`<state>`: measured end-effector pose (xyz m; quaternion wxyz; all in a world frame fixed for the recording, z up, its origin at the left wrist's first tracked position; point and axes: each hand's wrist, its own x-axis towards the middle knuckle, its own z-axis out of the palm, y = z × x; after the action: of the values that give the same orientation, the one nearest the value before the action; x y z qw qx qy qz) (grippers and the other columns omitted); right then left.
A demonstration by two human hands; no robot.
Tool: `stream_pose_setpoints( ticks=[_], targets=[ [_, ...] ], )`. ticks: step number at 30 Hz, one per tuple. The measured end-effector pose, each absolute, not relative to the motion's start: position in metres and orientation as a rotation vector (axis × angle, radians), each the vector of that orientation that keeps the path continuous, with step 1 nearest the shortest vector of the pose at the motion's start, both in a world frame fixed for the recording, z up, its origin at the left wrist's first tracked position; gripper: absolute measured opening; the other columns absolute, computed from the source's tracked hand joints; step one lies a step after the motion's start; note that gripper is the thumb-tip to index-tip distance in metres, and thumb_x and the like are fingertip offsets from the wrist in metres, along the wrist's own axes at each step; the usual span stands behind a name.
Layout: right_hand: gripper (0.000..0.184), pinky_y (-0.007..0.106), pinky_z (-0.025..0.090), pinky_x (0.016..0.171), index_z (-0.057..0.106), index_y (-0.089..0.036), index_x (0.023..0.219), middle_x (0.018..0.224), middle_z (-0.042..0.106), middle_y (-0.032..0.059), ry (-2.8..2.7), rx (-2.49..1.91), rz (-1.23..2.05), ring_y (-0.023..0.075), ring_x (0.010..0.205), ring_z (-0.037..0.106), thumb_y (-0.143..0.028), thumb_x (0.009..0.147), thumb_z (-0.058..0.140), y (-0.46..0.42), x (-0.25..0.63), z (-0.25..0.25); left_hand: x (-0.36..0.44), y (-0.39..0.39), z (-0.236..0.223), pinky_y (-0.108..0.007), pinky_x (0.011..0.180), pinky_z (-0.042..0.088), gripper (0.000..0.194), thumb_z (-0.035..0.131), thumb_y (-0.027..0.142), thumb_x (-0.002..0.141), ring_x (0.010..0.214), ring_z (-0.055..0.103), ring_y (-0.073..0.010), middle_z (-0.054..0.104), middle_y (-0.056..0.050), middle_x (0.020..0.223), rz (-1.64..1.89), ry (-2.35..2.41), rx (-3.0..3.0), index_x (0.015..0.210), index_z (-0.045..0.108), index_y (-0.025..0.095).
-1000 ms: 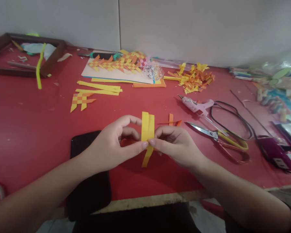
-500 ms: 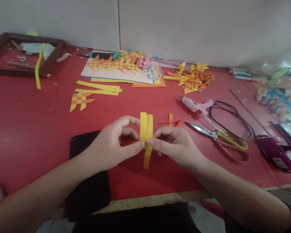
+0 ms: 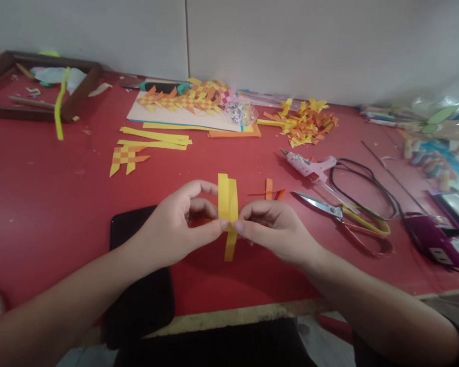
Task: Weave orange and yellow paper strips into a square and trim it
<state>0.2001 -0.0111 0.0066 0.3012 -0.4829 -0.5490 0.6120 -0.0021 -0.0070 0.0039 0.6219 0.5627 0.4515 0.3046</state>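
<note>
Yellow paper strips (image 3: 228, 199) stand upright side by side between my two hands, with one tail hanging below the thumbs. My left hand (image 3: 189, 219) pinches them from the left, thumb in front and fingers curled behind. From the right, my right hand (image 3: 271, 224) pinches the same strips near their lower crossing. A bit of orange paper (image 3: 201, 223) shows behind the left fingers; how it joins the yellow strips is hidden. Short orange strips (image 3: 269, 188) lie on the table just beyond my right hand. A woven yellow and orange paper fish (image 3: 127, 159) lies farther left.
Scissors (image 3: 329, 208) and a pink glue gun (image 3: 309, 165) with its cord lie to the right. Loose yellow strips (image 3: 155, 136), woven fish on a white sheet (image 3: 168, 116) and paper scraps (image 3: 309, 125) are at the back. A black phone-like slab (image 3: 145, 295) sits under my left forearm.
Both hands and the yellow strips have shifted slightly left. The hanging tail has swung from a slant to nearly upright. Both pinches stay on the strips.
</note>
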Motion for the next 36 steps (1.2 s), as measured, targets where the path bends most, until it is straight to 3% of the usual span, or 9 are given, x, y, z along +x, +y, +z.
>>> stream_pose_setpoints(
  ticks=[13, 26, 36],
  targets=[
    [0.027, 0.021, 0.028, 0.044, 0.062, -0.016, 0.062, 0.053, 0.047, -0.0048, -1.537, -1.304, 1.533, 0.006, 0.048, 0.037, -0.037, 0.074, 0.074, -0.0104, 0.2008, 0.0096, -0.0019, -0.0076, 0.0032, -0.026, 0.065, 0.044, 0.045, 0.07, 0.043, 0.084, 0.073, 0.061, -0.0153, 0.066, 0.002, 0.077, 0.645, 1.065, 1.321, 0.117, 0.046, 0.024],
    [0.024, 0.022, 0.032, 0.046, 0.063, -0.017, 0.063, 0.054, 0.046, -0.0055, -1.561, -1.291, 1.527, 0.006, 0.049, 0.036, -0.035, 0.075, 0.073, -0.0106, 0.2012, 0.0083, -0.0007, -0.0078, 0.0027, -0.03, 0.075, 0.048, 0.046, 0.069, 0.034, 0.086, 0.081, 0.064, -0.0165, 0.067, 0.001, 0.084, 0.645, 1.0, 1.307, 0.122, 0.042, 0.023],
    [0.023, 0.022, 0.03, 0.046, 0.063, -0.017, 0.064, 0.054, 0.047, -0.0048, -1.599, -1.291, 1.489, 0.0068, 0.05, 0.037, -0.035, 0.077, 0.071, -0.0108, 0.2017, 0.0073, -0.0008, -0.0086, 0.0029, -0.03, 0.073, 0.048, 0.048, 0.069, 0.038, 0.086, 0.079, 0.064, -0.0173, 0.066, 0.0, 0.083, 0.641, 0.989, 1.3, 0.124, 0.042, 0.023]
  ],
)
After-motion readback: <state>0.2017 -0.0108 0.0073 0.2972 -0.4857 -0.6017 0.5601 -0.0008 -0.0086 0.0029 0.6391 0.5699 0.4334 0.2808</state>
